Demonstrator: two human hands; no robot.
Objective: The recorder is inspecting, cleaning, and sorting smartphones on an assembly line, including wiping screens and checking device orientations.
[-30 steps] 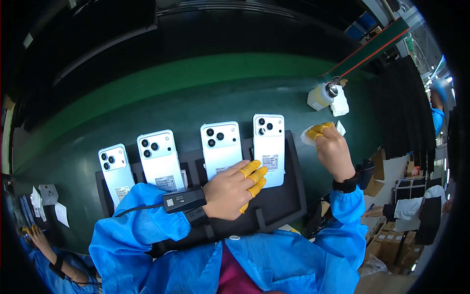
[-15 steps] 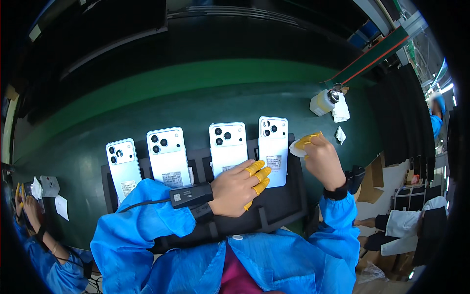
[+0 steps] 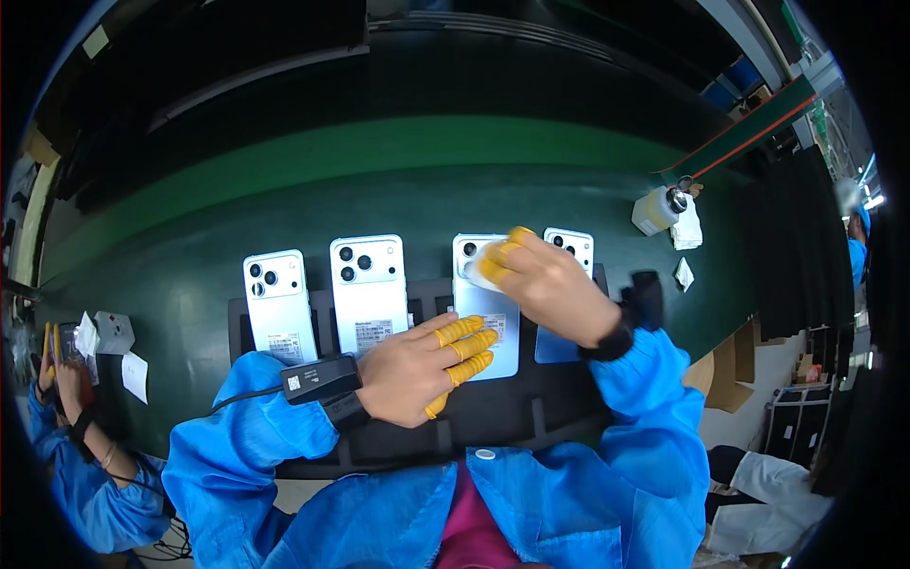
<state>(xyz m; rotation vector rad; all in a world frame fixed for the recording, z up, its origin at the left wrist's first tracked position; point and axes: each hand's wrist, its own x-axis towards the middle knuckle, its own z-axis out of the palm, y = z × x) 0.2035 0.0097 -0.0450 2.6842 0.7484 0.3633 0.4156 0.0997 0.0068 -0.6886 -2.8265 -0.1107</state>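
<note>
Several pale silver-blue smartphones lie back side up in a row on a black tray (image 3: 493, 422). My left hand (image 3: 408, 375), with yellow finger cots, lies with fingers stretched out on the lower part of the third phone (image 3: 498, 360) from the left, over part of its label. My right hand (image 3: 559, 289), also with yellow finger cots, pinches a white wipe (image 3: 482, 273) against that phone's upper part, hiding much of its camera area. The rightmost phone (image 3: 559, 346) is partly covered by my right hand and wrist. The first phone (image 3: 282, 313) and second phone (image 3: 368, 299) lie to the left.
A pale bottle (image 3: 654, 211) with a metal top stands at the back right, beside folded white cloths (image 3: 687, 228). A small white piece (image 3: 683, 274) lies nearer. At far left, a co-worker's hands (image 3: 64, 375) are near a white box (image 3: 116, 333) and paper (image 3: 135, 376).
Both hands have moved left, from the rightmost phone to the third one. The wipe went from beside the rightmost phone onto the third phone's upper part. The view has shifted slightly.
</note>
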